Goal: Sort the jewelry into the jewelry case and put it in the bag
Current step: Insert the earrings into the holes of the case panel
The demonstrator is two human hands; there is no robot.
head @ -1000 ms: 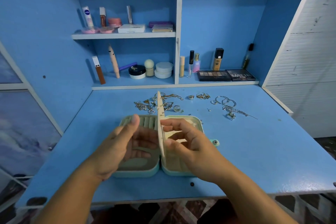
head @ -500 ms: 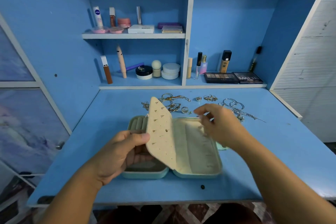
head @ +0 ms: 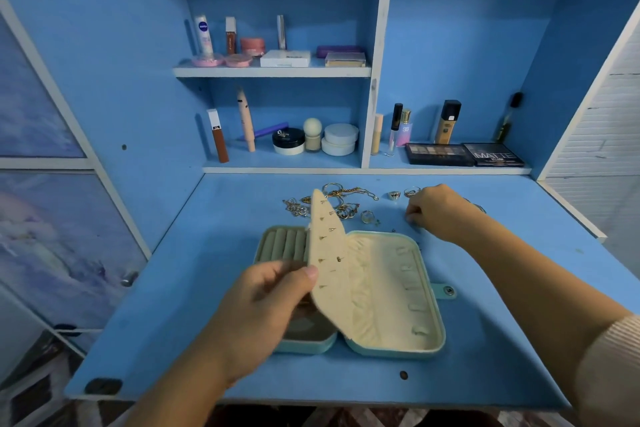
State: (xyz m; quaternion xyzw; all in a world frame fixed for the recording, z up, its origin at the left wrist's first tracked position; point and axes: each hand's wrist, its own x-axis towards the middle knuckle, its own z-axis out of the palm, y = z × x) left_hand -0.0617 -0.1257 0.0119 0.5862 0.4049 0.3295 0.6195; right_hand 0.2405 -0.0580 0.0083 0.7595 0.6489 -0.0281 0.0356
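The case lay open on the table, both halves flat. The left hand had its grip closed on the flap, thumb on the near edge and fingers behind, holding it tilted up over the left half. The right hand was down on the table beyond the case, fingers curled toward the surface; whether that grip had pinched anything could not be told, since the fingertips hid the spot.

Most of the jewelry sat in a loose heap behind the case, not yet sorted. No bag was in view.

The likely trouble was the size of the pieces: a tiny stud could slip from the fingertips and roll off the table, or the chains in the heap could drag others along when one was lifted. If the flap tipped over, the studs on it might work loose.

Counted: one case, one flap, roughly seven studs on it, five tabs in the right half, at least three rings lying apart from the heap; the tangled chains were too knotted to count
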